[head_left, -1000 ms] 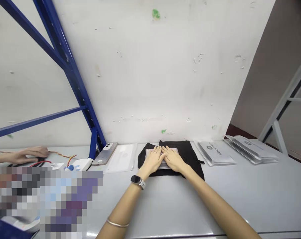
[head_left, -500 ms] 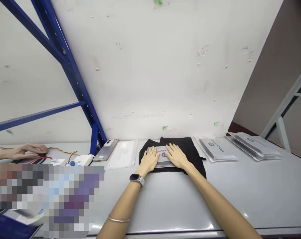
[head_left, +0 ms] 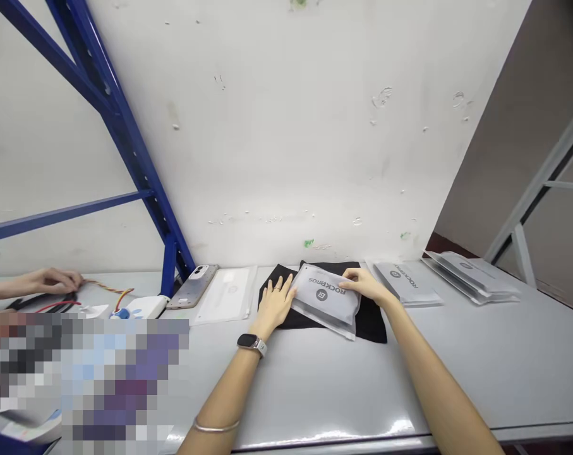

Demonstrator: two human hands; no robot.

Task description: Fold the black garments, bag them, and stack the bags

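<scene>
- Behind the gray desk [head_left: 314, 392], a white wall [head_left: 286, 139] is seen.
- On the black cloth [head_left: 374, 323], the ROCKBROS pouch [head_left: 324, 294] is laid at a slant.
- Its right side is pinched by the right hand [head_left: 362, 284], with the fingers bent.
- The left hand [head_left: 273, 308] is opened flat on the cloth, by the pouch's left edge; nothing is gripped.
- A phone [head_left: 193, 288] and a clear pouch [head_left: 228, 295] are set to the left.
</scene>
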